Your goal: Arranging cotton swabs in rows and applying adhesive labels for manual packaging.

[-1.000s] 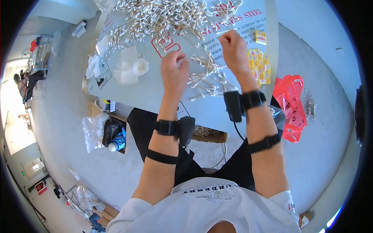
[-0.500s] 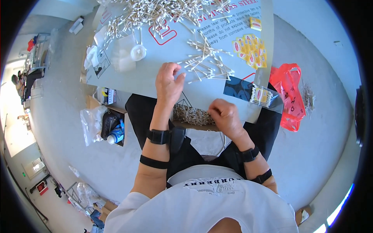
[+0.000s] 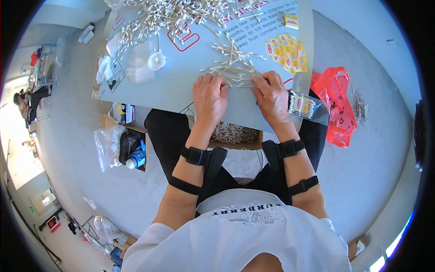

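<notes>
My left hand (image 3: 210, 99) rests at the near edge of the table, fingers curled together at a loose cluster of cotton swabs (image 3: 229, 71). Opposite it, my right hand (image 3: 273, 97) has its thumb and fingers closed around the ends of a few swabs that point toward the left hand. Exactly how many swabs each hand grips is hidden by the fingers. Just right of my right hand, a clear bag (image 3: 321, 113) holds a bundle of swabs with a yellow label (image 3: 300, 104).
A big heap of cotton swabs (image 3: 176, 16) covers the table's (image 3: 176, 86) far side. Yellow labels (image 3: 287, 52) lie at right, a round white-lidded container (image 3: 156, 60) at left. Below the edge sits a box of swabs (image 3: 235, 135). A red plastic bag (image 3: 337, 109) hangs at right.
My right hand has risen from the box below the edge to the swabs on the table. My left hand has shifted right and closed in on the same cluster.
</notes>
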Demonstrator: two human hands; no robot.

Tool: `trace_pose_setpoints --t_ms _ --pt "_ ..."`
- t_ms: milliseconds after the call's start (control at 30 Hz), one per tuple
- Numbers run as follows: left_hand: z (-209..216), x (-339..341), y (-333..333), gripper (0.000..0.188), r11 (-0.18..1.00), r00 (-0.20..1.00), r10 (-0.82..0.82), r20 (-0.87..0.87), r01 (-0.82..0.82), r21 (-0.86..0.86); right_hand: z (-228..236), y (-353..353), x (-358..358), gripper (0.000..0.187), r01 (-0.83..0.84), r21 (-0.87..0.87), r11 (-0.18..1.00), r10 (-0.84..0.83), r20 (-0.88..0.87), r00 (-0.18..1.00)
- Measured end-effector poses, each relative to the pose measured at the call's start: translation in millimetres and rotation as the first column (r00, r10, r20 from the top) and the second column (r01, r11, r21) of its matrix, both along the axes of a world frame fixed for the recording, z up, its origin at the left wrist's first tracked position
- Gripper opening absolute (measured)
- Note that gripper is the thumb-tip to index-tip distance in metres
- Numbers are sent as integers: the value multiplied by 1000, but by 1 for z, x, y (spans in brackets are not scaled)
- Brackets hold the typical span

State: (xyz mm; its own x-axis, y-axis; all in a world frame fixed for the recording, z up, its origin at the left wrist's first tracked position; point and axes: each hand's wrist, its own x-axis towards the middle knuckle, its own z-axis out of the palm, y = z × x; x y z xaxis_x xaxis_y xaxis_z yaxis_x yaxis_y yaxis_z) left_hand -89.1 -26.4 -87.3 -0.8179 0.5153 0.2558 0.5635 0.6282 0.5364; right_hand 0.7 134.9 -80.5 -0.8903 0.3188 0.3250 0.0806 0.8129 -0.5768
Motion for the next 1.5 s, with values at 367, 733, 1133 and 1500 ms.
trace_pose_setpoints --t_ms 367,733,1133,1500 --pt "0 -5 2 17 997 999 -24 -37 21 -68 -5 -5 14 20 51 -113 992 -52 -9 999" --pt "4 5 -15 16 994 994 -107 13 107 14 -11 32 -13 9 -89 -194 977 77 -71 994" --pt "2 33 24 20 964 968 -245 -50 249 91 0 9 5 16 101 -317 943 -96 30 995" --pt "-1 44 21 21 985 986 -150 -72 155 72 -12 6 21 14 8 -326 945 -60 -149 987"
